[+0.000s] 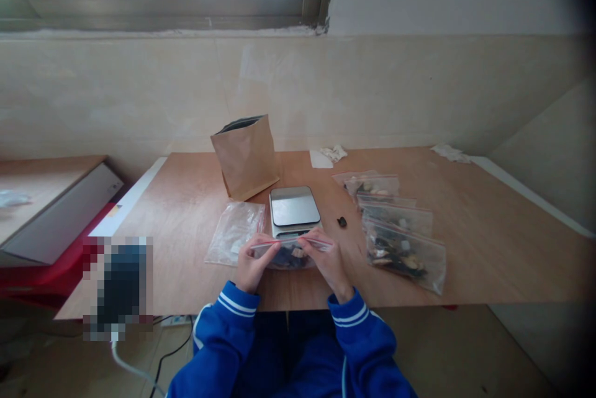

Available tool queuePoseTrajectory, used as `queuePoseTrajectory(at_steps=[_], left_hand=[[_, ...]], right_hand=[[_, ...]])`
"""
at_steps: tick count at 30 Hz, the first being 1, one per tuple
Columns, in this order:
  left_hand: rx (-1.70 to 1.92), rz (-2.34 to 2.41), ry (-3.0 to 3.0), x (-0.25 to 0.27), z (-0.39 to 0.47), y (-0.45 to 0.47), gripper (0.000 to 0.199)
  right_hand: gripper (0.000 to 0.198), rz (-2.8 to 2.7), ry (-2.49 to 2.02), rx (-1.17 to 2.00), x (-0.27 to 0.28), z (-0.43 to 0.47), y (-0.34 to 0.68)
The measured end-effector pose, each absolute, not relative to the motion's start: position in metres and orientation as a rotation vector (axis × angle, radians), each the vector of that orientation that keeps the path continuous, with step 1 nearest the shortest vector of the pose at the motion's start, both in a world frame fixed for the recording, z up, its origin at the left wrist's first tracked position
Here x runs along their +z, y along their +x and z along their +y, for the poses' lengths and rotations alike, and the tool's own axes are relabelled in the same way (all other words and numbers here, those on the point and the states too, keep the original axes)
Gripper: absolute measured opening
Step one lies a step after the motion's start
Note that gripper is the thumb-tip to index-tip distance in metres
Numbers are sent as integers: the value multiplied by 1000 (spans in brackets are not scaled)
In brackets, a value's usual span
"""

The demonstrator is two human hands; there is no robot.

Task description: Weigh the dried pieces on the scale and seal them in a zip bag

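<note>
Nearest me at the worktop (465, 261) edge, my left hand (250, 264) and right hand (328, 261) pinch the red zip strip of a small filled bag (289, 254), one at each end. I judge pressing evenly along the strip seals it best. Beyond sit the scale (294, 207), filled bags (400, 243) right, paper bag (246, 156) farthest.

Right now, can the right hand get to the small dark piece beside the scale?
Probably yes: the small dark piece lies bare on the table just beyond the right hand, nothing between, though that hand is pinching the zip bag.
</note>
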State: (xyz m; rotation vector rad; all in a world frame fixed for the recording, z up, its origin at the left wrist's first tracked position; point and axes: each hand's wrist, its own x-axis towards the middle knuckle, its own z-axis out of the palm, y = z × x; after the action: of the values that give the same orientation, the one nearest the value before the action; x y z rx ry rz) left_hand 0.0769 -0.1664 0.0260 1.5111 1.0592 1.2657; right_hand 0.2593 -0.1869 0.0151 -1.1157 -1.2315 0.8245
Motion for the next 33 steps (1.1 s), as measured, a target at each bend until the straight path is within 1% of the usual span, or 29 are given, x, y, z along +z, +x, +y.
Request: queuePoseTrajectory(at_steps=[4, 6, 8, 11, 15, 19, 23, 28, 33], left_hand=[[1175, 1049, 1554, 24, -168, 76, 21], [1183, 1068, 1587, 24, -168, 76, 18], [1197, 1066, 1615, 24, -167, 76, 16], [1203, 1046, 1623, 26, -167, 77, 16], [1207, 1036, 1593, 29, -169, 78, 16], [1255, 1063, 1560, 31, -173, 84, 15], [1339, 1095, 1511, 34, -174, 90, 16], [1401, 1102, 1476, 38, -170, 91, 17], [1344, 1123, 1459, 49, -168, 91, 18]], right_hand=[[19, -1250, -1080, 964, 17, -189, 260], [21, -1278, -1051, 1034, 18, -190, 258], [22, -1304, -1023, 1040, 19, -190, 255], [16, -1308, -1018, 960, 21, -190, 249], [13, -1327, -1012, 846, 25, -191, 246], [15, -1360, -1008, 772, 31, -192, 245], [12, -1365, -1025, 745, 37, -191, 244], [18, -1409, -999, 778, 44, -188, 243], [16, -1460, -1013, 649, 54, -185, 248]])
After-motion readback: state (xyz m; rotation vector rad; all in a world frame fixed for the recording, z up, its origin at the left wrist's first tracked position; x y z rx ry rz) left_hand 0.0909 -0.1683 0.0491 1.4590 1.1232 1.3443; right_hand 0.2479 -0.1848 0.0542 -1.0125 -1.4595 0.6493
